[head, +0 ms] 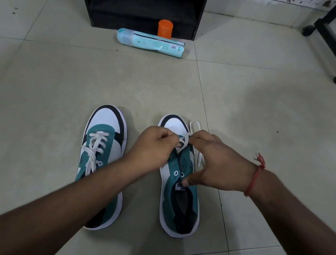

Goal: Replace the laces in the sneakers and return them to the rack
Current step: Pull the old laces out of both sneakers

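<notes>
1. Two teal/white/black sneakers side by side on the tiled floor (251, 105), long axes running near to far, toes pointing away toward the black rack (147, 11).
2. Left sneaker (106, 139): white lace criss-crossed through its eyelets, heel partly hidden under the left forearm.
3. Right sneaker (178, 204): lace only at the front eyelets, lower eyelets bare, tongue label visible.
4. Left hand (152, 148): fingers curled, pinching the white lace (184, 141) at the front eyelets of the right sneaker.
5. Right hand (219, 163): fingertips pinch the same lace from the right side; thumb stretched back, touching the tongue. Red thread on the wrist.
6. Loose lace end loops on the floor just right of the right sneaker's toe.
7. Light blue spray can (149, 42) lies on its side in front of the rack, orange cap (165, 28) just behind it.
</notes>
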